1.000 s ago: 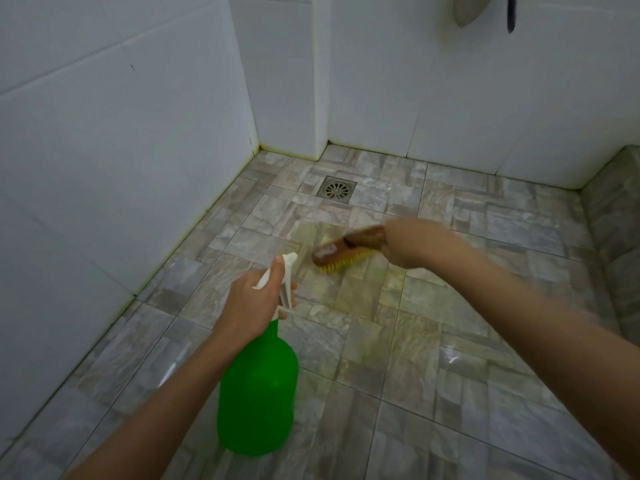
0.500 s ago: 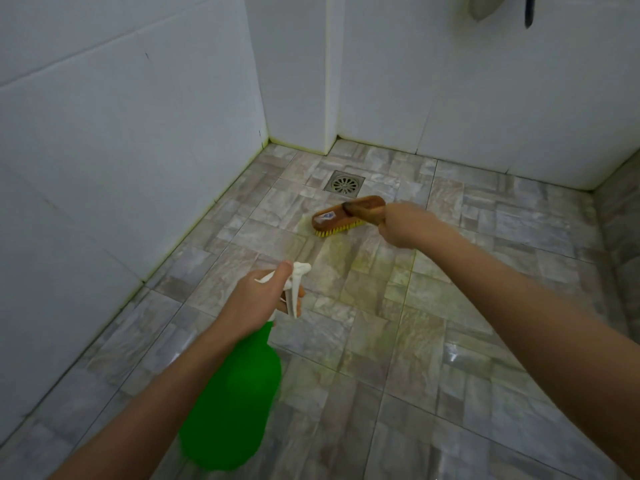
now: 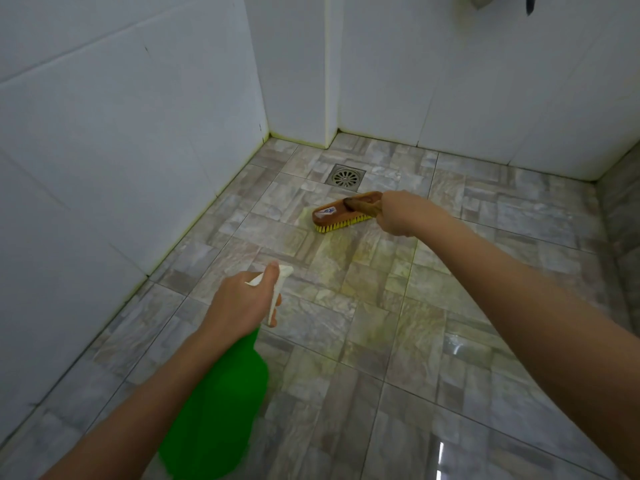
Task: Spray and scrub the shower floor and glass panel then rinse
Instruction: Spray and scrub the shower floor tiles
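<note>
The brown wooden scrub brush with yellow bristles rests bristles-down on the grey stone-patterned tile floor. The curled fingers of the right hand are wrapped round its handle. Just beyond those fingers lies a square metal drain. Nearer, the left hand grips the white trigger head of a green plastic spray bottle, one finger along its top.

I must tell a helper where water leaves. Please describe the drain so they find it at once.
Find the far corner where the white walls meet the grey floor. Just before it, beyond the brush, lies the drain: the only metal square, with a round slotted grate.
</note>
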Motion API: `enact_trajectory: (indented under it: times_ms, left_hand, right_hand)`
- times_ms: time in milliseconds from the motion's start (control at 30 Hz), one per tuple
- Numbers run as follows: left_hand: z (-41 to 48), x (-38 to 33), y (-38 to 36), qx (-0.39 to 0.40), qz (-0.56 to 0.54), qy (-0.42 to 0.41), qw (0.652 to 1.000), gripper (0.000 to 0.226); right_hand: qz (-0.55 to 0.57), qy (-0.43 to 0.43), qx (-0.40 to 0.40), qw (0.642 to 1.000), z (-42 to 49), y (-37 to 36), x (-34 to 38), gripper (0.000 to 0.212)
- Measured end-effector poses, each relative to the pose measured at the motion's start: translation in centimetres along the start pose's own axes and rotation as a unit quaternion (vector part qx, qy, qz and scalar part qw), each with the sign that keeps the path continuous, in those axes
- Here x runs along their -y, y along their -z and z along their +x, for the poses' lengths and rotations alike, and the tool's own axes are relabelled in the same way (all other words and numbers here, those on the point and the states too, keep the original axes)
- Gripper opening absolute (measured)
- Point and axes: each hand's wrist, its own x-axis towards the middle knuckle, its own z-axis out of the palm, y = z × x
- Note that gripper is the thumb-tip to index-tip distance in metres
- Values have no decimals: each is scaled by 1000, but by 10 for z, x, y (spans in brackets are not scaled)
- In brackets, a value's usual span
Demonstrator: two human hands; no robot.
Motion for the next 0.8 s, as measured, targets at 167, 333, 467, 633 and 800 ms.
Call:
enact_trajectory:
  times_ms: [167, 333, 467, 633, 800]
  left_hand:
    - [-2, -4, -1, -9, -36, -17, 999, 58]
    - [-2, -4, -7, -15, -42, 0, 999, 56]
    - [-3, -5, -6, -19, -42, 2, 999, 54]
    - [-1, -1, -6, 22, -49, -1, 999, 55]
    - [0, 5, -5, -43, -43, 37, 997, 55]
  right_hand:
    - [8, -10, -3, 1000, 3, -1, 0, 16]
    - [-6, 7, 6, 1000, -4, -2, 4, 21]
    - [-35, -3, 19, 999, -11, 5, 2, 15]
    - [-99, 23, 35, 994, -29, 5, 10, 23]
    - [-34, 47, -10, 998, -15, -18, 19, 28]
